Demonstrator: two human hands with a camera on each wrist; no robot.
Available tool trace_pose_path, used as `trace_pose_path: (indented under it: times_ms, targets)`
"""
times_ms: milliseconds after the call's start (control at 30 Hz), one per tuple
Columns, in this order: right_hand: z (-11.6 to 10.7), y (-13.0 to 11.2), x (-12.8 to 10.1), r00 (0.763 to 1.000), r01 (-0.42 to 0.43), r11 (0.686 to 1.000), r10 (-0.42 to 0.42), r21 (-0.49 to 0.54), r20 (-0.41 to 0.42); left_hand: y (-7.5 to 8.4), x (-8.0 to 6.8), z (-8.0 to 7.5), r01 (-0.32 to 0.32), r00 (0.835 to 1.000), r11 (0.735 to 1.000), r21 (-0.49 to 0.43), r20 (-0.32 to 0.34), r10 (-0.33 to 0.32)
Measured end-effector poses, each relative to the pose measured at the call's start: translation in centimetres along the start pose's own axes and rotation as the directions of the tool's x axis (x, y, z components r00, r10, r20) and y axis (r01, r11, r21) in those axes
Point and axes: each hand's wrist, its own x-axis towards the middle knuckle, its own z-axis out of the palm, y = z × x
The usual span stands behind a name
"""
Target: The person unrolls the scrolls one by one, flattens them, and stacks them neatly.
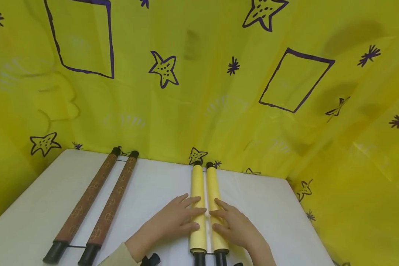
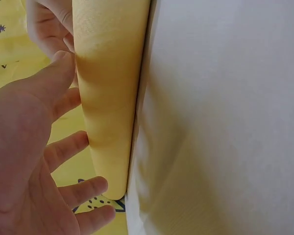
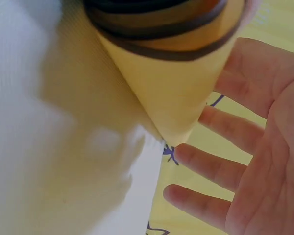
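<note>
Two pale yellow rolls with black end knobs lie side by side on the white table (image 1: 159, 184), a narrow gap between them. Over the left roll (image 1: 197, 181) my left hand (image 1: 177, 218) lies with spread fingers. My right hand (image 1: 234, 225) rests its fingertips along the right roll (image 1: 213, 184), fingers also spread. In the left wrist view, thumb and fingertips meet the side of a yellow roll (image 2: 108, 98) with no curl round it. The right wrist view has a yellow roll (image 3: 171, 88) with a dark ringed end beside my extended fingers.
On the left, a brown patterned roll (image 1: 84, 199) and a matching brown roll (image 1: 112, 203) lie joined by thin dark cords. A small black object (image 1: 151, 259) is by my left wrist. A yellow curtain (image 1: 199, 111) printed with stars hangs behind the table.
</note>
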Motion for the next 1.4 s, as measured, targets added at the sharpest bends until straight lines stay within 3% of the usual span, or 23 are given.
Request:
trace_pose_path:
  times_ms: [333, 500, 700, 867, 1133, 1400]
  targets:
    - [-1.4, 0.6, 0.3, 0.999, -0.032, 0.999, 0.032, 0.012, -0.002, -0.4, 0.4, -1.7, 0.041, 0.998, 0.999, 0.005, -0.056, -0.041]
    - [-1.8, 1.0, 0.8, 1.0, -0.027, 0.998, 0.027, 0.053, 0.004, -0.6, 0.4, -1.8, 0.053, 0.997, 0.998, -0.047, -0.057, -0.055]
    - [-1.5, 1.4, 1.3, 0.998, -0.06, 0.99, 0.059, 0.128, 0.017, -0.8, 0.3, -1.7, 0.041, 0.997, 0.999, -0.027, -0.059, -0.042]
    - [-1.6, 1.1, 0.8, 0.996, -0.079, 0.993, 0.075, 0.087, 0.05, -0.7, 0.1, -1.6, 0.036, 0.998, 0.999, -0.022, -0.048, -0.037]
    - [-1.7, 1.5, 0.2, 0.999, -0.031, 0.997, 0.032, 0.067, -0.015, -0.5, -0.4, -1.2, 0.054, 0.997, 0.998, 0.043, -0.058, -0.051]
    - [-1.6, 1.9, 0.6, 0.998, -0.063, 0.996, 0.063, 0.063, 0.003, -0.5, -0.2, -1.9, 0.045, 0.995, 0.999, 0.002, -0.086, -0.044]
